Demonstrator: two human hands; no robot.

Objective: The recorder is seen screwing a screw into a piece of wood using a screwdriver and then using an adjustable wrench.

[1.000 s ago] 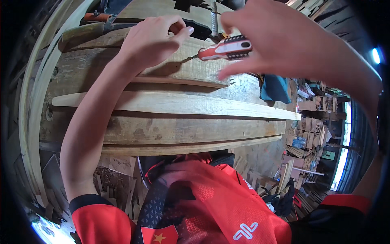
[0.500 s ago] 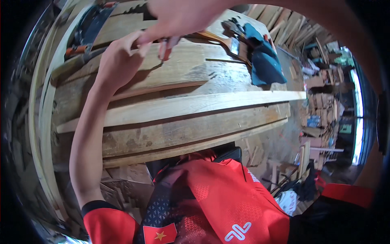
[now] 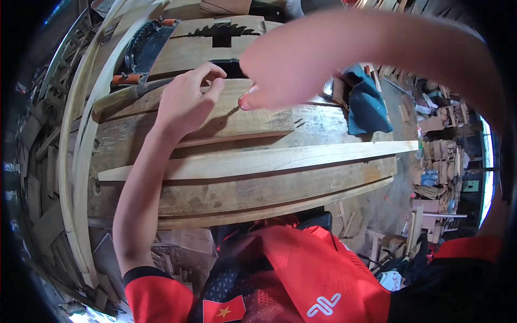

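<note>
My left hand (image 3: 186, 102) rests over a thick light wooden board (image 3: 258, 123), its thumb and forefinger apart with nothing seen between them. To its right, my right hand (image 3: 285, 75) is smeared by motion, its fingers curled downward above the same board. Whatever it may hold is hidden behind the hand. A black object (image 3: 230, 68) lies in the gap between the two hands, just beyond the board; its kind is unclear. Closer to me, a long pale tapered wooden strip (image 3: 291, 160) lies across the bench.
A toothed saw blade (image 3: 221, 31) shows beyond the hands. A wooden tool handle (image 3: 116, 103) and a dark blue piece with orange ends (image 3: 142, 48) lie at the left. A blue cloth (image 3: 369, 110) lies at the right. Long wooden strips (image 3: 72, 194) run along the left side.
My hands, close together before, are now apart. My right hand has moved right and lower, covering the brush seen earlier. The view has shifted, so the bench sits farther right and lower.
</note>
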